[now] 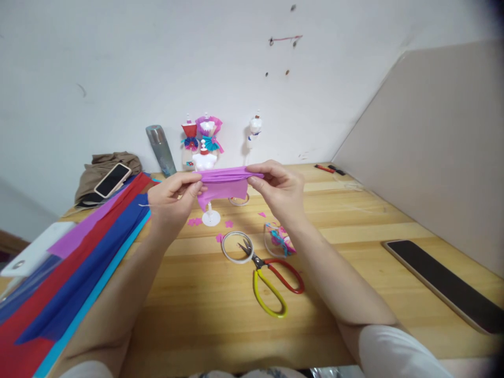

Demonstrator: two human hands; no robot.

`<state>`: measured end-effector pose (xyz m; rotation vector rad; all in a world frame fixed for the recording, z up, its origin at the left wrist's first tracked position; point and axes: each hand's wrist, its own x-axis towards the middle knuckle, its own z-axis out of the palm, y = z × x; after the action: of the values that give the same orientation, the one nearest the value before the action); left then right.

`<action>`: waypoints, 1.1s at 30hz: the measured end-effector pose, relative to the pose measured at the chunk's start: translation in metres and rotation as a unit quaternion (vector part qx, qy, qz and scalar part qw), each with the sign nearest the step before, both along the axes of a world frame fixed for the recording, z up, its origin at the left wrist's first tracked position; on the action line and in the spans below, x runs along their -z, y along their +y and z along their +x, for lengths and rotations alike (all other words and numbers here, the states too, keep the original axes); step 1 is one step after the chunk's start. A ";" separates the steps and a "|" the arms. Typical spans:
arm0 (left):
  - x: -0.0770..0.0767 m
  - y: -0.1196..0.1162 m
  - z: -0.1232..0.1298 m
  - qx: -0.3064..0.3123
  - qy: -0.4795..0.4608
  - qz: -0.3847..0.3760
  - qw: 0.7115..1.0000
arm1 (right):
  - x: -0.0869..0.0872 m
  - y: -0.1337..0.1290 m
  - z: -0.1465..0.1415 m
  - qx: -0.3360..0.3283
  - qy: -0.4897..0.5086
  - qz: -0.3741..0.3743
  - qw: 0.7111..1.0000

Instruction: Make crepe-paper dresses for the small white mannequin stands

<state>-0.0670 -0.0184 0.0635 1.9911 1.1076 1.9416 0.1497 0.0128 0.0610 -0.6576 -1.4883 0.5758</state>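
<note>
A strip of purple crepe paper is stretched between my two hands, its upper edge folded in narrow pleats and its lower part hanging down. My left hand pinches the left end between thumb and fingers. The right end is pinched by my right hand. Just behind the paper stands a small white mannequin, its middle hidden and its round base showing below. Scissors with one red and one yellow handle lie under my hands, their blades across a roll of tape.
Coloured crepe sheets, a phone, a brown cloth and a bottle are at the left. Dressed mannequins stand by the wall. Another phone lies right; pink scraps lie mid-table.
</note>
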 end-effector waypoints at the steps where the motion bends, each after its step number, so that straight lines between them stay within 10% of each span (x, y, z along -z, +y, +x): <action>1: 0.000 0.000 0.003 -0.001 -0.015 -0.006 1.000 | 0.001 0.000 0.000 0.005 0.003 0.001 1.000; 33: 0.001 0.004 0.006 0.046 -0.090 -0.033 0.994 | 0.003 0.002 -0.003 -0.022 0.031 -0.032 0.999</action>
<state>-0.0614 -0.0141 0.0620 1.7611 1.0033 1.9646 0.1468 0.0148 0.0577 -0.6516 -1.4344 0.6740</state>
